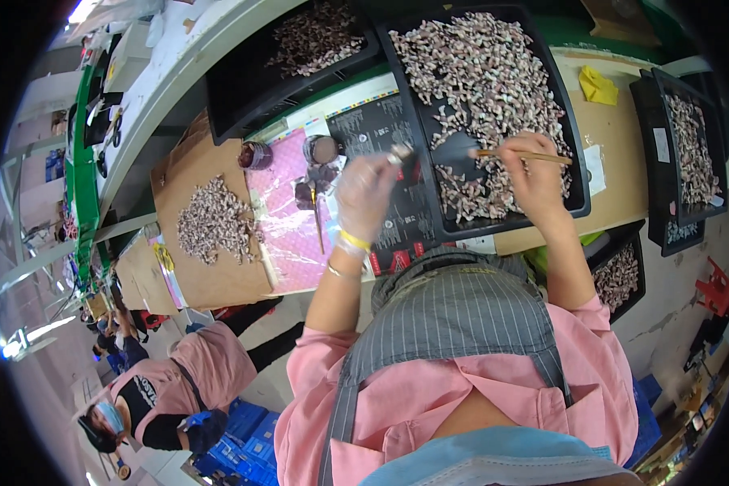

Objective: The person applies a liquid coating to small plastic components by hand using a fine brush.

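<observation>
Brush in my right hand, small piece in my left, over the black tray.

My right hand [535, 174] pinches the thin brush [520, 155]; my gloved left hand [366, 194] grips a small piece [400, 153] at the edge of the tray [577, 159]. I'd steady both wrists and dab lightly.

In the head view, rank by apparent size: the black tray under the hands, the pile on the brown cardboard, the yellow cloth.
1. Black tray
2. Pile of small pieces on the cardboard
3. Yellow cloth
Fisheye bending leaves the order clear.

Thin wooden-handled brush [523, 155] held level above black tray; small pale piece [399, 154] pinched upright beside it.
</observation>
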Available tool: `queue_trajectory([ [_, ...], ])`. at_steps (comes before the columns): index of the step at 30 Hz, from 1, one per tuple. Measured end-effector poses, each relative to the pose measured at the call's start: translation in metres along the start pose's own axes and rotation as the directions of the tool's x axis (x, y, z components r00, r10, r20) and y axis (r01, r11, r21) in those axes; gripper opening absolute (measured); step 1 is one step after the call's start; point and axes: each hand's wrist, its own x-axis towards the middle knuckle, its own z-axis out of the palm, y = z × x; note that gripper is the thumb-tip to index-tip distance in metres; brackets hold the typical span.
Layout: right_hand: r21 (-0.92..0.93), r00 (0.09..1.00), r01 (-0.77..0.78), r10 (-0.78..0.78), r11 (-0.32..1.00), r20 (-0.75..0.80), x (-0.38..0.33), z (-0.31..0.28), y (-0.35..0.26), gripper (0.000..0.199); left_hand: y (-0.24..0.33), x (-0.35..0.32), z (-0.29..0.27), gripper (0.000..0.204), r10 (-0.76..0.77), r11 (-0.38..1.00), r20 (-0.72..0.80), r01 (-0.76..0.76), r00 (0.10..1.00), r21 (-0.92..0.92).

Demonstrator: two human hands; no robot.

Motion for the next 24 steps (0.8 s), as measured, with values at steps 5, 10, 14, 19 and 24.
queue_trajectory([
  [5,-0.045,0.99,-0.14,0.14,0.989,-0.002,-0.018,-0.031,0.02,0.009,-0.118,0.076,-0.012,0.019,-0.175,0.942,-0.07,0.188,0.982,0.279],
  [10,0.077,0.94,-0.303,0.311,0.95,-0.143,-0.041,-0.042,0.039,0.014,-0.134,0.141,-0.003,0.031,-0.115,0.914,-0.032,0.118,0.993,0.388],
  [14,0.081,0.927,-0.322,0.331,0.943,-0.178,-0.039,-0.042,0.051,0.014,-0.107,0.145,0.063,0.025,0.25,0.933,0.163,-0.283,0.954,0.221],
  [19,0.009,0.97,-0.172,0.171,0.985,-0.172,-0.016,-0.04,0.044,0.011,-0.071,0.125,0.129,0.017,0.266,0.657,0.534,-0.557,0.802,0.509],
  [24,0.068,0.972,-0.166,0.175,0.984,-0.155,-0.017,-0.043,0.049,0.011,-0.07,0.148,0.145,0.014,-0.027,0.668,0.678,-0.491,0.735,0.559],
])
